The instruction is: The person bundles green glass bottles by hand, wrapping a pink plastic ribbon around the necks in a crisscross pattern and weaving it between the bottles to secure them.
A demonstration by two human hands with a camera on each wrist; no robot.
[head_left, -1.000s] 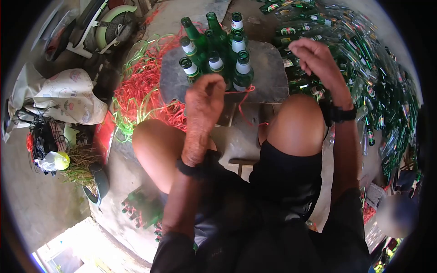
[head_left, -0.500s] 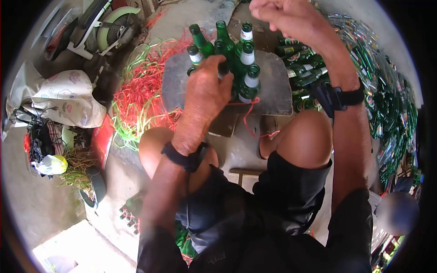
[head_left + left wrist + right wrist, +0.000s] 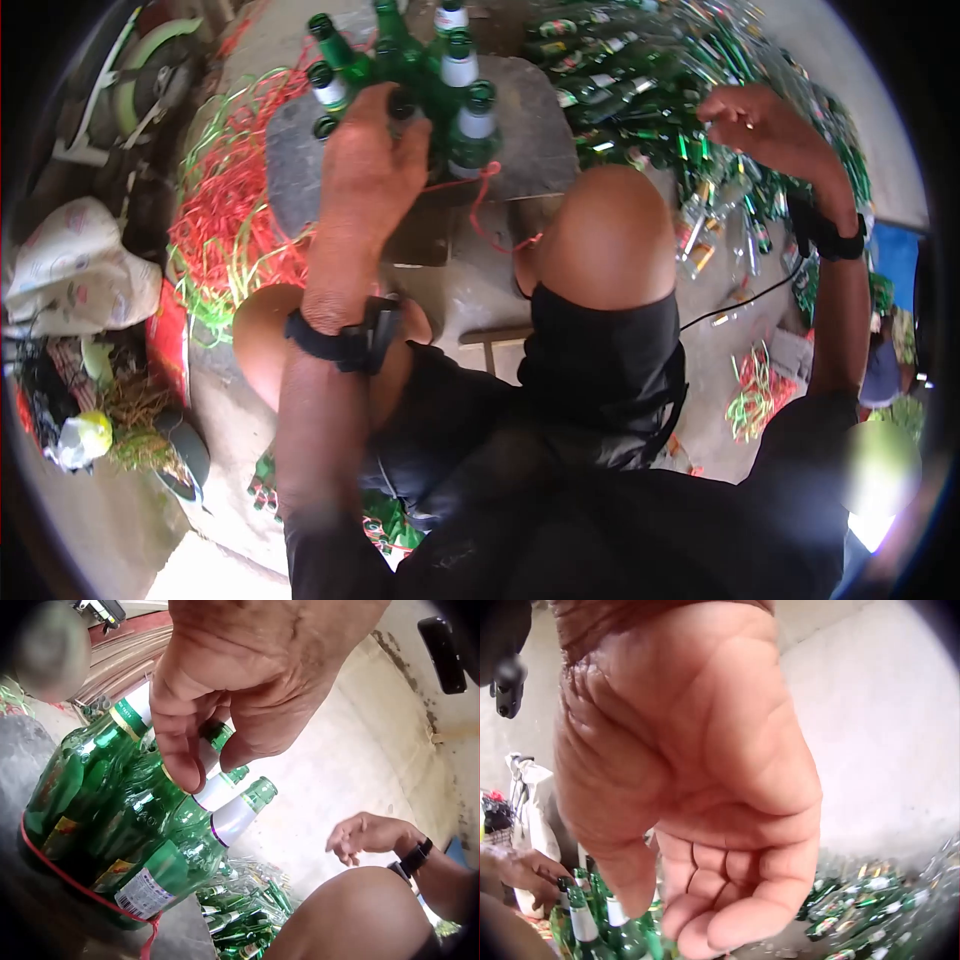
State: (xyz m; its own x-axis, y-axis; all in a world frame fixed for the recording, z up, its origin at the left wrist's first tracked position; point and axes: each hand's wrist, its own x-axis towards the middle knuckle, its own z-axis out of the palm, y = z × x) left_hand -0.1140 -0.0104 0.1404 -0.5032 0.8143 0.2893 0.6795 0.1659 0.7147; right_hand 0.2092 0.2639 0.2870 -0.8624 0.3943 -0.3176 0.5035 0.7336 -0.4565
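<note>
A cluster of several green glass bottles [image 3: 474, 140] stands upright on a dark slab [image 3: 535, 130] in the head view. Red string [image 3: 82, 887] runs round their lower bodies, and its loose end hangs over the slab's near edge. My left hand [image 3: 370, 175] holds one front bottle by its neck [image 3: 214, 742], thumb on one side and fingers on the other. That bottle's dark mouth [image 3: 402, 103] shows between thumb and fingers. Off to the right, my right hand [image 3: 775, 125] is raised with loosely bent fingers; its palm [image 3: 705, 750] holds nothing.
A large heap of loose bottles [image 3: 620, 85] covers the floor at the right. Tangled red and green strips [image 3: 235, 200] lie left of the slab. Further left are a whitish sack [image 3: 80, 265] and a dark pot [image 3: 185, 460]. My knee [image 3: 605, 235] rises near the slab's front edge.
My left hand has come forward onto a bottle neck and now holds it. My right hand went up and forward, then swung out to the right. The head view has turned to the right.
</note>
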